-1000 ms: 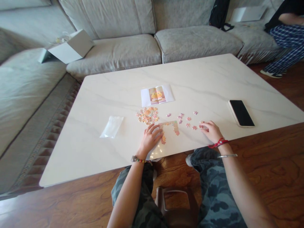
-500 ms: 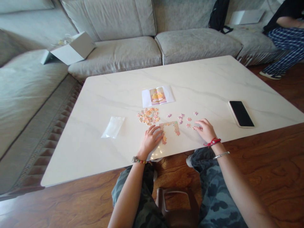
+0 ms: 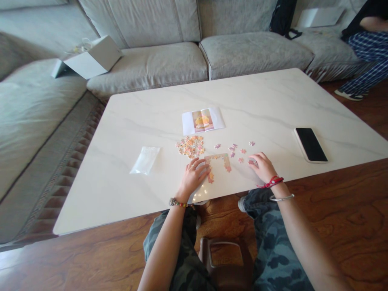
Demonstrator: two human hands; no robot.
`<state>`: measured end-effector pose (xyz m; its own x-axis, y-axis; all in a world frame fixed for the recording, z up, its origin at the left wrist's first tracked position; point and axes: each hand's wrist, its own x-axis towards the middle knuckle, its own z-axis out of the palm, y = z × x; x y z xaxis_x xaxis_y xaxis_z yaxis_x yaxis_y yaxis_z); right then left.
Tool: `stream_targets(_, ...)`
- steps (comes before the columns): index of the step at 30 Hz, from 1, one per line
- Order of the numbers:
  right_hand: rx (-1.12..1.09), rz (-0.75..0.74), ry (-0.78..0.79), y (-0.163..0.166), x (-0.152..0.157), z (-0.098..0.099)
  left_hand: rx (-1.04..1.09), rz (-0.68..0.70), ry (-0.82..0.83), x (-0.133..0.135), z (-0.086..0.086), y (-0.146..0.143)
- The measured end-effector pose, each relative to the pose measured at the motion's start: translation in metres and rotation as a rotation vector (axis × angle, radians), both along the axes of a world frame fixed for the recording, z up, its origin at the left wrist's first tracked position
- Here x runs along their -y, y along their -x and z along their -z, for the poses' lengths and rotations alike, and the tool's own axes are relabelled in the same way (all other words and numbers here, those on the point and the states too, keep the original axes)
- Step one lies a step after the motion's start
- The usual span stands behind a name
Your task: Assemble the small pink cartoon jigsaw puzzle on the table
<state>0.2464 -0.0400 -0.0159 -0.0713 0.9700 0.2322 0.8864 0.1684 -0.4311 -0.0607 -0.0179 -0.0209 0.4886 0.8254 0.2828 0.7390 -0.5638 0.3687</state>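
Observation:
My left hand (image 3: pixel 194 174) lies flat with fingers spread along the left side of the partly joined puzzle (image 3: pixel 226 162). That puzzle shows a left side, a top strip and a short right side. To its right, my right hand (image 3: pixel 263 166) is curled low over the table, thumb and fingers around a small pinkish puzzle piece (image 3: pixel 251 162). Several loose pink and purple pieces (image 3: pixel 233 148) lie between the puzzle and this hand. Beyond my left fingertips is a heap of orange, yellow and pale pieces (image 3: pixel 190 146). A folded picture sheet (image 3: pixel 203 120) with yellow figures lies behind.
On the white marbled table (image 3: pixel 145 113) are a clear plastic bag (image 3: pixel 145 160) at left and a phone (image 3: pixel 311 144) at right. A grey sofa (image 3: pixel 254 52) stands behind, holding a white box (image 3: pixel 93 57) and black backpack (image 3: pixel 283 18). A person in checked trousers (image 3: pixel 366 52) sits far right.
The view has shifted slightly. My left hand stays on the puzzle; my right fingers have moved a little, and more of the pinkish piece shows between them.

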Motion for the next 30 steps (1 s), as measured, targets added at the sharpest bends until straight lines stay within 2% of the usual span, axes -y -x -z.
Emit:
stream_targets(5, 0.027, -0.004, 0.041, -0.012, 0.002, 0.001, 0.002, -0.005, -0.001, 0.001, -0.003, -0.002)
stream_targets(10, 0.007, -0.051, 0.034, -0.005, -0.002, -0.002, 0.007, -0.009, 0.011, 0.003, -0.002, -0.001)
stream_targets(17, -0.121, -0.043, 0.088, 0.008, 0.006, -0.014, 0.001, -0.011, 0.029, 0.004, 0.0, -0.002)
stream_targets(20, -0.298, 0.007, 0.155, 0.017, 0.014, -0.018, -0.003, -0.012, 0.034, 0.004, -0.001, -0.002)
stream_targets(25, -0.764, 0.097, 0.382, 0.037, 0.023, -0.015, 0.002, -0.017, 0.042, 0.004, -0.004, -0.003)
stream_targets(30, -0.932, 0.092, 0.507, 0.053, 0.023, -0.014, 0.003, -0.016, 0.046, 0.003, -0.003, -0.004)
